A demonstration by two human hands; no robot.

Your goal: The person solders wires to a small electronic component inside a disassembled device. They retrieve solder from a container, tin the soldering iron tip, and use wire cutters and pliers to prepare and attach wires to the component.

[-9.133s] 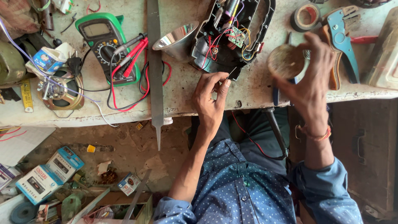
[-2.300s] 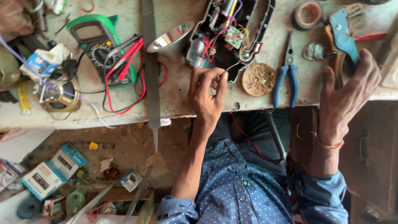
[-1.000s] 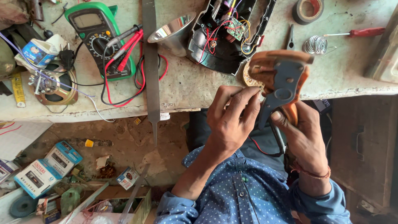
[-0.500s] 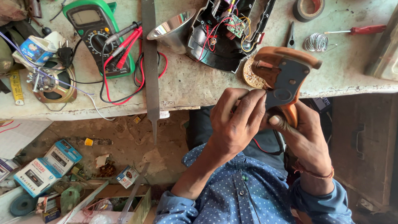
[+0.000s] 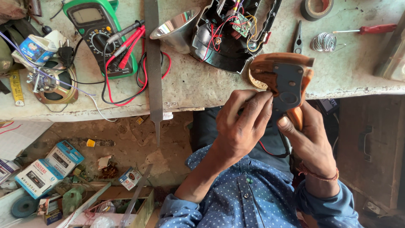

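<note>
Orange plastic and grey metal make up the hand tool (image 5: 287, 82) that both hands hold up, just in front of the bench (image 5: 198, 86) edge and above the person's lap. Its long side runs up and down in the picture. The wide orange head points away from the person, toward the bench, and the handles point back at the body.

The left hand (image 5: 244, 126) has its grip curled narrow, with the fingers (image 5: 261, 110) pressed on the grey plate of the tool. The right hand (image 5: 308, 139) has its grip closed around the orange handle from below. A thin red wire (image 5: 270, 152) hangs just under the hands.

On the rough, pale stone bench, just past the tool, lies an open black plastic case with coloured wires inside (image 5: 230, 36). Beside it sits a shiny metal cone (image 5: 175, 29). A long grey metal file (image 5: 153, 63) lies across the bench and sticks out over the edge. Left of it is a green meter with red and black leads (image 5: 101, 29). A coil of silver wire (image 5: 325, 42), a red-handled screwdriver (image 5: 371, 29) and a roll of black tape (image 5: 317, 7) lie to the right.

Below the bench is a dusty floor (image 5: 126, 147) with small boxes (image 5: 46, 169) and scraps.
</note>
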